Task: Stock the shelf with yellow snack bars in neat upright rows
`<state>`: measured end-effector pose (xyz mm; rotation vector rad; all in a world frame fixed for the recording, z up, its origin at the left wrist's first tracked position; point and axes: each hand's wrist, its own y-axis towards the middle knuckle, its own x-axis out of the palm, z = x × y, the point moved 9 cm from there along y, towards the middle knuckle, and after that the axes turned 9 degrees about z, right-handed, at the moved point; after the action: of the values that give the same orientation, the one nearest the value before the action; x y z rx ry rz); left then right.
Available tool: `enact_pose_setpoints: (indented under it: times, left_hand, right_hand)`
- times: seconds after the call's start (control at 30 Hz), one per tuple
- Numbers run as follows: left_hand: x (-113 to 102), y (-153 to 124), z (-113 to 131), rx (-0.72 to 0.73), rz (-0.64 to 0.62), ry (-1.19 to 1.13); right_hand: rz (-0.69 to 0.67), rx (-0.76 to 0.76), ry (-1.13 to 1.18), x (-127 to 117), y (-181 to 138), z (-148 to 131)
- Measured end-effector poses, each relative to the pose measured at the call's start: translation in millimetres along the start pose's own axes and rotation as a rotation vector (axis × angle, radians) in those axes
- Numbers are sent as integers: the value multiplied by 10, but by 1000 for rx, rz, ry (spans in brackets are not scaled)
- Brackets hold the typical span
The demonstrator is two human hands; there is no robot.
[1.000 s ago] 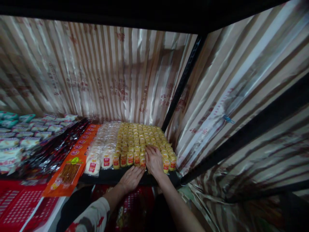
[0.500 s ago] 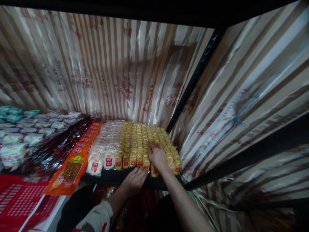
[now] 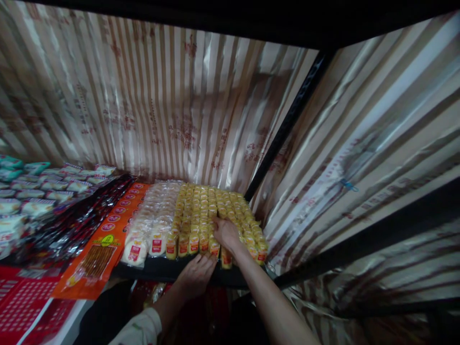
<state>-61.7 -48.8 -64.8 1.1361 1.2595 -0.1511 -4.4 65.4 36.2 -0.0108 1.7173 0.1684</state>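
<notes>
Several tight rows of small yellow-wrapped snack packets (image 3: 194,218) stand on a dark shelf, with red-and-white labels on the front ones. My right hand (image 3: 227,235) reaches over the rows from the right, its fingers curled down onto a packet in the middle. The hand itself partly hides that packet. Lower and to the left, my left hand (image 3: 198,274) rests its outstretched fingers against the bottom of the front packets at the shelf edge (image 3: 161,269). One front packet (image 3: 226,258) just under my right wrist sticks out slightly from its neighbours.
White round packets (image 3: 134,249) in clear wrap stand left of the yellow ones. Beyond them lie an orange snack bag (image 3: 95,254), dark shiny packs (image 3: 77,215) and white packets (image 3: 38,206). A red basket (image 3: 28,306) is lower left. A black post (image 3: 287,127) rises before striped sheeting (image 3: 187,105).
The view has shifted slightly, so the shelf goods appear a little further left and lower. Both hands stay at nearly the same place on the yellow packets.
</notes>
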Motion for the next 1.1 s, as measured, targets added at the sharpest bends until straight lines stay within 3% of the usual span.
enact_pose_setpoints:
  times: [0.17, 0.37, 0.77, 1.1]
  left_hand:
    - [9, -11, -11, -19, -18, 6]
    - [6, 5, -14, -29, -58, -19]
    - [-70, 95, -37, -81, -138, -96]
    - [-38, 108, -37, -88, -154, -133]
  right_hand:
    - [12, 53, 67, 19, 49, 130]
    - [60, 89, 119, -39, 198, 84]
    - [-63, 108, 164, 48, 348, -45]
    - [5, 166, 340, 184, 363, -32]
